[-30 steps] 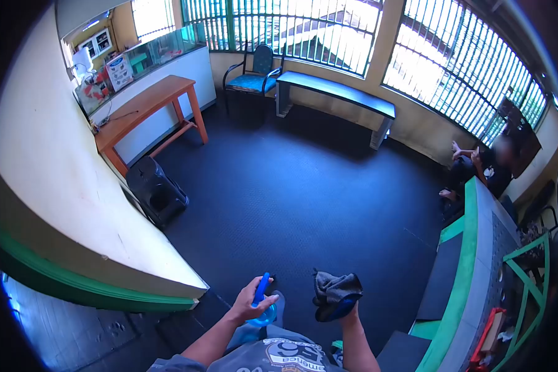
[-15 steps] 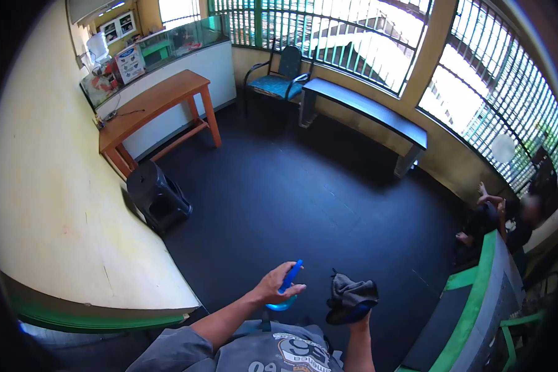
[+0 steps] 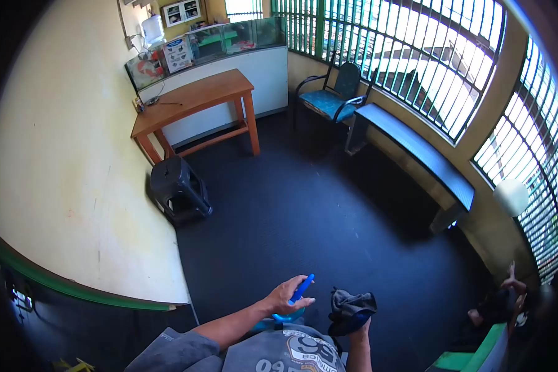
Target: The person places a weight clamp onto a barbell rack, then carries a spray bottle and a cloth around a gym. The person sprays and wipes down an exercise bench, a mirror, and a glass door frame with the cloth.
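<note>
My left hand [image 3: 290,294] is wrapped round the top of a blue spray bottle [image 3: 302,289], whose light blue body shows just below the fingers, in front of my shirt. On the right, my right hand [image 3: 360,328] holds a bunched dark grey cloth [image 3: 352,305] with a blue part on its underside. The cloth covers most of the fingers. Both hands are low in the view above the dark floor, apart from each other.
An orange-brown table [image 3: 198,99] and a black stool [image 3: 178,186] stand along the left wall. Further back are a glass tank [image 3: 208,46], a teal chair [image 3: 328,102] and a long bench [image 3: 415,149]. At the lower right a person [image 3: 499,307] sits near a green-edged counter [image 3: 477,353].
The view has turned to the right, so the table, chair and bench sit further right in it or nearer its middle. Both hands still hold the bottle and cloth.
</note>
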Demonstrator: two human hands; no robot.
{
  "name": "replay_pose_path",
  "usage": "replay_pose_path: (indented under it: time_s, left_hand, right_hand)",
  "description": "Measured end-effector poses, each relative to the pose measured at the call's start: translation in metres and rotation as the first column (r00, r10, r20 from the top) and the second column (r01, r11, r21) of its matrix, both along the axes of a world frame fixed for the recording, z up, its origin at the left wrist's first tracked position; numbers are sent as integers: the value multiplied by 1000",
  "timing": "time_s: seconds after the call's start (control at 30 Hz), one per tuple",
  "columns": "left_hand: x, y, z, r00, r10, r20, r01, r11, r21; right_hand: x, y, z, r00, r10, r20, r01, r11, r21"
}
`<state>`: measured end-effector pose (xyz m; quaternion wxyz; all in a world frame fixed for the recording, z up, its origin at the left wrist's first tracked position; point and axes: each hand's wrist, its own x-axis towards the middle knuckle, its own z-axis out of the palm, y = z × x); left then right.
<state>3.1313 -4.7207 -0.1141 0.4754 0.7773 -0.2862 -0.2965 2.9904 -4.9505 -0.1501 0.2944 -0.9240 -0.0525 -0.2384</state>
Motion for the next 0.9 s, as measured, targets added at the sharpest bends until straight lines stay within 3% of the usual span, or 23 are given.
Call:
replay_pose_path:
  time_s: [0.03, 0.07, 0.1, 0.13, 0.17, 0.2, 0.23, 0.3, 0.4, 0.43, 0.5, 0.57, 0.67, 0.77, 0.9]
  left_hand:
    - [7, -18, 0, 1000, 15, 13, -15, 1000, -18]
    - [13, -36, 0, 1000, 25, 13, -25, 999, -28]
    - [19, -50, 1, 999, 49, 10, -49, 998, -49]
    - [22, -64, 1, 998, 70, 5, -69, 995, -67]
    - [24, -77, 2, 998, 68, -2, -68, 995, -66]
    - [27, -91, 4, 996, 87, 17, -85, 991, -104]
    - [31, -106, 5, 994, 102, 34, -96, 985, -144]
    - [41, -132, 3, 995, 97, 17, -93, 982, -164]
    - [56, -163, 6, 998, 69, -16, -70, 987, -142]
    - [63, -175, 5, 997, 65, -31, -68, 992, -109]
    - [76, -201, -7, 999, 8, -42, -12, 996, -84]
    - [93, -228, -18, 998, -47, -48, 43, 997, -68]
    - [122, -271, -25, 987, -147, -71, 144, 988, -50]
    - [159, -330, -27, 960, -279, -33, 278, 960, -24]
    - [205, -407, -26, 880, -472, 41, 474, 877, -81]
  right_hand:
    - [17, -35, -7, 1000, 12, 6, -12, 1000, -13]
    - [35, -69, -24, 977, 210, 27, -211, 960, 183]
    - [48, -83, -18, 920, 385, 77, -384, 843, 376]
    - [50, -94, -13, 921, 384, 69, -380, 843, 381]
    - [51, -103, -6, 958, 286, 21, -175, 526, 832]
    - [57, -108, 5, 973, 220, -76, 73, 22, 997]
    - [64, -115, 6, 974, 211, -81, 77, 27, 997]
    - [76, -133, 1, 999, -37, 14, -3, 285, 959]
    - [66, -163, -52, 996, -8, -91, 90, 250, 964]
    - [66, -165, -41, 994, -42, -97, 105, 247, 963]
    - [64, -169, -22, 990, -6, -142, 140, -149, 979]
    - [60, -191, -47, 993, -52, -108, 104, -77, 992]
    - [58, -216, -46, 964, -101, -247, 207, -296, 932]
    - [72, -259, -49, 905, -154, -397, 312, -396, 864]
    - [104, -314, -36, 928, -253, -273, 116, -499, 859]
